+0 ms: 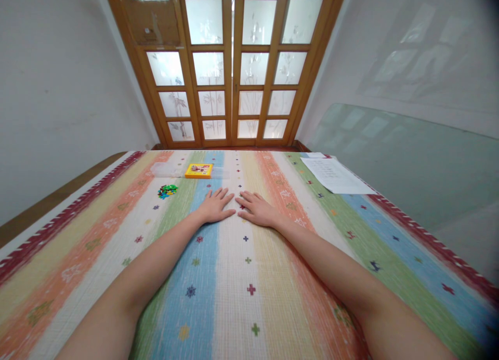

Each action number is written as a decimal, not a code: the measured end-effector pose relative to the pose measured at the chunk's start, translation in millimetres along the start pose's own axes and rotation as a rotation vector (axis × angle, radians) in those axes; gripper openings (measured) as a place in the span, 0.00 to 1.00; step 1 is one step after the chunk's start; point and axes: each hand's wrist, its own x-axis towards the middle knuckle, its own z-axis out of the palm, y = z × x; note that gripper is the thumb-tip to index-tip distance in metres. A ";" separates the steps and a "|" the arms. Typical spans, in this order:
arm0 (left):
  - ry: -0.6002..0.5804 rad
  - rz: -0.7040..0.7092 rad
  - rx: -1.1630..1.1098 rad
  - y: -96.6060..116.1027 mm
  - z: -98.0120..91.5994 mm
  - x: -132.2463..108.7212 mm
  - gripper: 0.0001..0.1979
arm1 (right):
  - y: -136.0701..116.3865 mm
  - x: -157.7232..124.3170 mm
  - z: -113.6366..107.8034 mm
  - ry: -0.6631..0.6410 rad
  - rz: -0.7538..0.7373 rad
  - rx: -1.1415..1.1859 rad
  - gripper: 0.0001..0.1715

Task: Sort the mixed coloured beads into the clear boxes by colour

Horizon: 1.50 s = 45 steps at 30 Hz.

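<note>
My left hand (215, 206) lies flat on the striped tablecloth (234, 277), fingers spread and holding nothing. Beside it, a small gap away, my right hand (257, 209) also rests palm down with its fingers stretched out. Left of my left hand is a small heap of green, blue, yellow and dark pieces (167, 191), too small to name. Behind that heap lies a yellow and orange box (198, 171) with a picture on it. A clear plastic case or sleeve (167, 170) extends to either side of the box.
White paper sheets (335, 175) with printed lines lie near the table's far right edge. A pale glass panel (390, 162) stands along the right wall. Wooden doors (234, 47) with frosted panes rise beyond the table's far edge.
</note>
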 end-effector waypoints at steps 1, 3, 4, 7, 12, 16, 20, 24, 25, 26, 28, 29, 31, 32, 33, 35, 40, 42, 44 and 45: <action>0.001 0.002 -0.001 -0.2 0.1 0.0 0.40 | 0.0 0.0 0.1 0.000 -0.002 0.000 0.41; 0.000 0.004 -0.002 -0.5 0.4 0.2 0.40 | 0.2 0.0 0.7 0.003 -0.004 0.001 0.41; -0.001 0.003 -0.001 -0.6 0.5 0.3 0.40 | 0.6 0.1 1.3 0.005 -0.003 0.001 0.41; -0.006 -0.002 0.001 -1.1 1.0 0.6 0.41 | 2.1 0.9 3.5 0.003 0.008 0.001 0.43; -0.023 0.019 0.007 -2.3 1.0 0.7 0.43 | 2.8 2.4 5.0 -0.040 0.039 0.000 0.50; -0.044 0.040 0.011 -2.8 0.5 0.4 0.45 | -0.2 1.9 2.8 -0.057 0.066 0.012 0.52; -0.047 0.046 0.014 -2.5 0.0 0.0 0.46 | -3.0 1.3 1.0 -0.059 0.092 0.027 0.53; -0.046 0.052 0.014 -2.7 -0.7 -0.5 0.46 | -3.8 1.7 0.8 -0.065 0.102 0.025 0.54; -0.047 0.053 0.013 -2.9 -0.9 -0.5 0.46 | -3.8 1.8 0.8 -0.064 0.104 0.024 0.54; -0.046 0.054 0.013 -3.0 -1.0 -0.6 0.46 | -3.8 1.8 0.9 -0.064 0.105 0.023 0.54; -0.046 0.056 0.013 -3.1 -1.1 -0.8 0.46 | -3.9 1.8 1.0 -0.062 0.107 0.022 0.54; -0.047 0.057 0.012 -3.0 -1.1 -0.8 0.46 | -3.9 1.7 1.1 -0.061 0.107 0.021 0.54; -0.049 0.059 0.011 -2.7 -1.4 -1.0 0.46 | -3.9 1.6 1.3 -0.060 0.105 0.020 0.54; -0.050 0.059 0.010 -2.4 -1.6 -1.1 0.46 | -3.8 1.5 1.3 -0.060 0.104 0.018 0.54; -0.052 0.059 0.010 -2.1 -2.0 -1.3 0.46 | -3.8 1.5 1.4 -0.059 0.103 0.017 0.54; -0.053 0.060 0.008 -1.3 -3.0 -1.8 0.46 | -3.7 1.5 1.4 -0.058 0.100 0.014 0.53; -0.056 0.065 0.003 0.2 -5.9 -3.0 0.45 | -3.2 1.7 1.4 -0.055 0.098 0.016 0.52; -0.058 0.064 0.005 0.3 -6.1 -3.2 0.45 | -2.9 1.8 1.7 -0.053 0.097 0.018 0.52; -0.058 0.063 0.009 0.1 -5.6 -3.0 0.45 | -2.4 2.0 2.3 -0.051 0.097 0.019 0.52; -0.059 0.063 0.011 -0.2 -5.1 -2.8 0.45 | -2.1 2.1 2.7 -0.049 0.098 0.019 0.52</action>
